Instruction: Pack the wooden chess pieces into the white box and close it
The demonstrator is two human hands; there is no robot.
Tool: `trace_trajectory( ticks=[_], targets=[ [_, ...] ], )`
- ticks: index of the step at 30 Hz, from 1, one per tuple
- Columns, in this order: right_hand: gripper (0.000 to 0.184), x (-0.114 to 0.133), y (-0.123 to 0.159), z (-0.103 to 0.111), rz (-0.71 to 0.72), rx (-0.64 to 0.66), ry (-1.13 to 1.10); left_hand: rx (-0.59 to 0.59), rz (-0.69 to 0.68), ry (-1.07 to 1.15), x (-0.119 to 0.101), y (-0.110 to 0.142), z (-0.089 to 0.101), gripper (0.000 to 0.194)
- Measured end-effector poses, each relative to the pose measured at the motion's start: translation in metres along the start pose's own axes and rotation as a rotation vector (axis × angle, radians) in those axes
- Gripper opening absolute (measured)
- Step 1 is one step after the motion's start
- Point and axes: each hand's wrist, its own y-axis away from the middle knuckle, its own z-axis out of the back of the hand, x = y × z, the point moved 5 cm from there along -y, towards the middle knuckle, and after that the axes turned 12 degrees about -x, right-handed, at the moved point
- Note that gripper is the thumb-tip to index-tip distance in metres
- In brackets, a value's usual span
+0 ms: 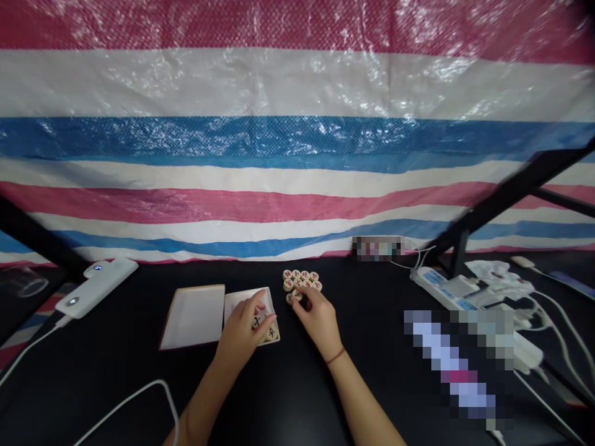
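A small open box (242, 299) lies on the black table with its lid (195, 316) beside it on the left. My left hand (242, 331) reaches into the box, its fingers pinched on a round wooden chess piece (257, 321); another piece (272, 333) lies in the box. Right of the box sits a cluster of several round wooden pieces (302, 280) with red and black marks. My right hand (318, 317) rests at the near edge of that cluster, fingers curled on one piece (296, 295).
Two white power banks (97, 286) with a cable lie at the left. A white power strip (446, 286) with plugs and cables sits at the right beside a black stand (458, 251). A striped plastic sheet (279, 136) hangs behind the table.
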Motion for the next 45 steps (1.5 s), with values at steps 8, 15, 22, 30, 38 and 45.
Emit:
trace_trajectory(
  ticks=[8, 15, 22, 30, 38, 45],
  targets=[
    [0.013, -0.003, 0.008, -0.011, -0.017, 0.132, 0.103, 0.044, 0.026, -0.03, 0.003, -0.002, 0.0, 0.04],
    [0.01, -0.001, 0.007, -0.01, -0.011, 0.138, 0.112, 0.074, 0.031, -0.036, 0.004, -0.002, -0.001, 0.039],
    [0.009, -0.001, 0.007, -0.011, -0.007, 0.137, 0.128, 0.052, 0.02, -0.052, 0.004, -0.003, 0.0, 0.038],
    [0.007, -0.006, 0.009, -0.016, -0.013, 0.092, 0.138, 0.045, -0.062, -0.101, 0.007, -0.007, 0.002, 0.022],
    [0.02, 0.011, 0.005, -0.003, -0.001, 0.067, 0.002, 0.092, -0.007, -0.247, 0.013, -0.013, 0.013, 0.023],
    [0.03, 0.037, 0.02, -0.022, 0.126, 0.377, -0.066, 0.192, -0.003, -0.4, 0.015, -0.01, 0.017, 0.025]
  ],
)
